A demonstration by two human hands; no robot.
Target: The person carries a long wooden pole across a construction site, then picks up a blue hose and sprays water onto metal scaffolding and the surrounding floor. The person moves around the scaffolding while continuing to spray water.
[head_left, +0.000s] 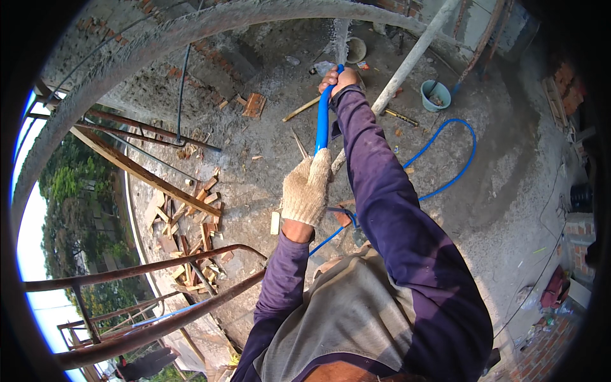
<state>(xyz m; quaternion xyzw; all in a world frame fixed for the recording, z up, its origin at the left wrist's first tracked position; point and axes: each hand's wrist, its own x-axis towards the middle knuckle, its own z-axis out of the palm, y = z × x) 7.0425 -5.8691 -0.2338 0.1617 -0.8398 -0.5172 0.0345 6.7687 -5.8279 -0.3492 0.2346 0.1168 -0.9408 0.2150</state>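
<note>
A blue hose (323,124) stretches forward between my two hands. My left hand (307,190), in a cream knitted work glove, is closed around its lower part. Farther ahead, my bare right hand (342,79) grips the hose close to its end. From that end a spray of water (342,39) shoots away from me toward the rough wall. Beyond my right forearm, a loop of blue hose (474,143) lies on the concrete floor, and another stretch of it passes beneath my arms.
Wood offcuts (202,223) are heaped at the left, near rusty metal bars (184,261) and the edge of the floor. A pale pole (414,57) slants past my right hand. Beyond it stands a light bucket (435,95). Another bucket (356,49) is by the wall.
</note>
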